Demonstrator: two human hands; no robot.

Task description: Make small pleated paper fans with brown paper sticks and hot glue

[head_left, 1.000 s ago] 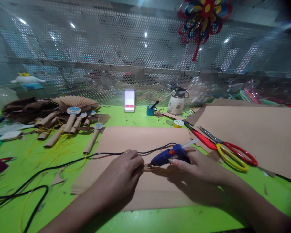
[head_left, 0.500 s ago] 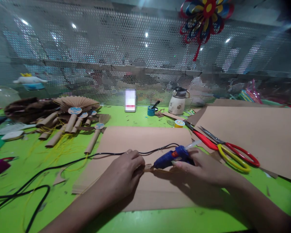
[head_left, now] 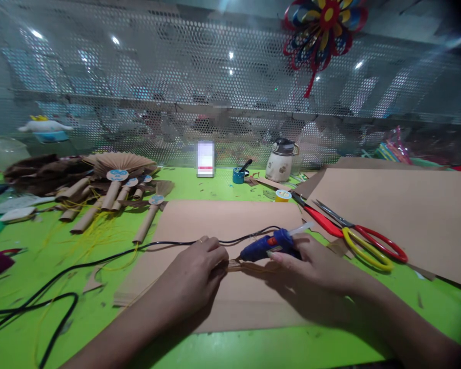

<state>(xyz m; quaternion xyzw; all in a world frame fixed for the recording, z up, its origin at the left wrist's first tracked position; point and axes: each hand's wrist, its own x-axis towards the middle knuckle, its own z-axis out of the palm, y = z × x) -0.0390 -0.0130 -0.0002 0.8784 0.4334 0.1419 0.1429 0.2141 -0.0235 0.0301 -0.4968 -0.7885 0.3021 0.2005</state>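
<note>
My right hand (head_left: 315,264) grips a blue hot glue gun (head_left: 267,246) with its nozzle pointing left and a clear glue stick sticking out at the back. The nozzle touches a small brown folded paper piece (head_left: 238,265) lying on a brown cardboard sheet (head_left: 223,220). My left hand (head_left: 194,277) is closed, pinching the left end of that paper piece against the sheet. The gun's black cord (head_left: 100,261) runs left across the green table.
Red and yellow scissors (head_left: 353,233) lie to the right, on a second cardboard sheet (head_left: 407,215). A pile of brown paper fans with rolled handles (head_left: 111,189) sits at the back left. A phone (head_left: 205,159), a small blue pot (head_left: 238,175), a tape roll (head_left: 283,195) and a cream bottle (head_left: 280,160) stand near the mesh wall.
The glue gun's nozzle shifted slightly along the paper piece, right and back to the left. Both hands have stayed in place.
</note>
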